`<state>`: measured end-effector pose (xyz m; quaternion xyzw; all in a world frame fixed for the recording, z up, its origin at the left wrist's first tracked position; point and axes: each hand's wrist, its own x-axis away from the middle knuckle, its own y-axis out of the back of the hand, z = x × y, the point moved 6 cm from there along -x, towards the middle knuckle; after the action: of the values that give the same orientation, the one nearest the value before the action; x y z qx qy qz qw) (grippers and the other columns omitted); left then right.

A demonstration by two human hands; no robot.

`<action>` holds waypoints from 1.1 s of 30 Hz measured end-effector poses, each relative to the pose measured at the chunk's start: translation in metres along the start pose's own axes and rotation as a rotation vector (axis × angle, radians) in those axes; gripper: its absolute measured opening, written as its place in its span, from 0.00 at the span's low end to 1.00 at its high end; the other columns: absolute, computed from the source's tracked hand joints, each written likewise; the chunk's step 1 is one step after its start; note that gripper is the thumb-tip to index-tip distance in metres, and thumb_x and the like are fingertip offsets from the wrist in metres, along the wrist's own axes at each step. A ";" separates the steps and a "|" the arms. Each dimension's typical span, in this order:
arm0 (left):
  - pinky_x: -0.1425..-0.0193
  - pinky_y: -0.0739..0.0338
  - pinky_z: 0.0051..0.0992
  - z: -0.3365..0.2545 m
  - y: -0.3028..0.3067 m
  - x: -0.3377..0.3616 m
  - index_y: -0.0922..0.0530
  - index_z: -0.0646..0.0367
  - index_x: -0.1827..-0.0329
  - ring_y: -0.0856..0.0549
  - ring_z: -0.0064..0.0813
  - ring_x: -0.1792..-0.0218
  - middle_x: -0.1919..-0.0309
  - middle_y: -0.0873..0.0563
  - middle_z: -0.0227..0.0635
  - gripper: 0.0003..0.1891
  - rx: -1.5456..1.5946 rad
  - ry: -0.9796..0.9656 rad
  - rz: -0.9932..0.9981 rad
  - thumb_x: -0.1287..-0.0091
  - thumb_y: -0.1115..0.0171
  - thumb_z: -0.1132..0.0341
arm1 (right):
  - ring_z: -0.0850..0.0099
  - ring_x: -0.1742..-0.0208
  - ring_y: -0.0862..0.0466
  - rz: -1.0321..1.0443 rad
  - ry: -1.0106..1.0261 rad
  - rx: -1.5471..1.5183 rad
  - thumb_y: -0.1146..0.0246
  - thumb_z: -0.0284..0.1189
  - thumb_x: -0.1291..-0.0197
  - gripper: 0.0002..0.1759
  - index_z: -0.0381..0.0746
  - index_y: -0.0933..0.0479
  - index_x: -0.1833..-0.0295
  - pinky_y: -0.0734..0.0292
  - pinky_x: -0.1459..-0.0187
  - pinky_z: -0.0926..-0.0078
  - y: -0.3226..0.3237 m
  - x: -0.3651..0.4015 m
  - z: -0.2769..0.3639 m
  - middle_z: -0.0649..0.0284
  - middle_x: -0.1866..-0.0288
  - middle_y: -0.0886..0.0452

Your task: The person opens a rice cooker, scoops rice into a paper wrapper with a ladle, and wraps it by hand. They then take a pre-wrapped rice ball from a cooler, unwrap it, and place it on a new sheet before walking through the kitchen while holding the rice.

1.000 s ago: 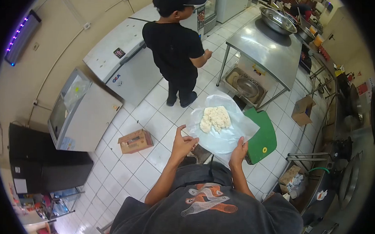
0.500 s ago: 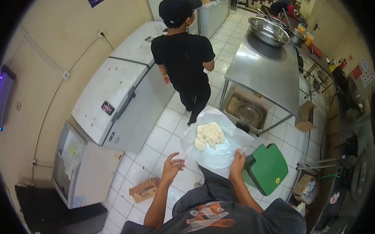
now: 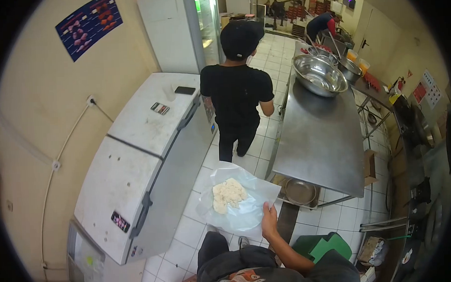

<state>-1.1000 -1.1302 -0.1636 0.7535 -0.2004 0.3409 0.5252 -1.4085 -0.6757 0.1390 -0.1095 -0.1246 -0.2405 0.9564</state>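
Observation:
A pale, lumpy mass like dough lies on a sheet of thin whitish paper or plastic in front of my body. My right hand is closed on the sheet's right edge, with the thumb on top. What supports the sheet from below is hidden. My left hand is out of the frame. Just beyond the sheet, a person in black clothes and a cap has their back to me.
Along the left stands a white chest freezer with phones on its lid. A steel table bearing a large metal bowl is at the right. Near my right side is a green bin. Another person bends at the back.
The view has shifted forward, bringing the table and freezer nearer. The sheet with the pale mass is lower and further left. My left hand has left the view. The person in black has walked ahead.

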 end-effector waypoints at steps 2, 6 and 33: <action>0.63 0.19 0.41 -0.001 0.028 -0.041 0.14 0.52 0.71 0.12 0.40 0.67 0.68 0.11 0.39 0.09 -0.092 -0.034 0.022 0.43 0.36 0.59 | 0.72 0.43 0.25 0.018 0.034 -0.020 0.50 0.36 0.22 0.22 0.29 0.30 0.36 0.33 0.39 0.75 -0.034 -0.039 0.007 0.58 0.42 0.21; 0.62 0.19 0.41 -0.001 0.102 -0.153 0.13 0.50 0.70 0.11 0.42 0.66 0.66 0.10 0.39 0.07 -0.417 -0.267 0.003 0.45 0.36 0.60 | 0.72 0.41 0.25 -0.035 0.004 -0.060 0.49 0.36 0.23 0.22 0.30 0.31 0.34 0.33 0.37 0.74 -0.091 -0.103 0.001 0.58 0.40 0.22; 0.69 0.31 0.47 -0.387 0.582 -0.628 0.20 0.64 0.80 0.22 0.38 0.79 0.85 0.23 0.51 0.21 0.147 -0.331 -0.150 0.39 0.46 0.55 | 0.70 0.43 0.23 -0.468 -0.021 -0.171 0.50 0.38 0.23 0.24 0.29 0.28 0.36 0.31 0.40 0.73 -0.151 -0.598 0.151 0.56 0.42 0.20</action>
<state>-2.0333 -1.0207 -0.1540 0.8484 -0.2017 0.1860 0.4527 -2.0205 -0.5057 0.1303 -0.1607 -0.1357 -0.4640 0.8605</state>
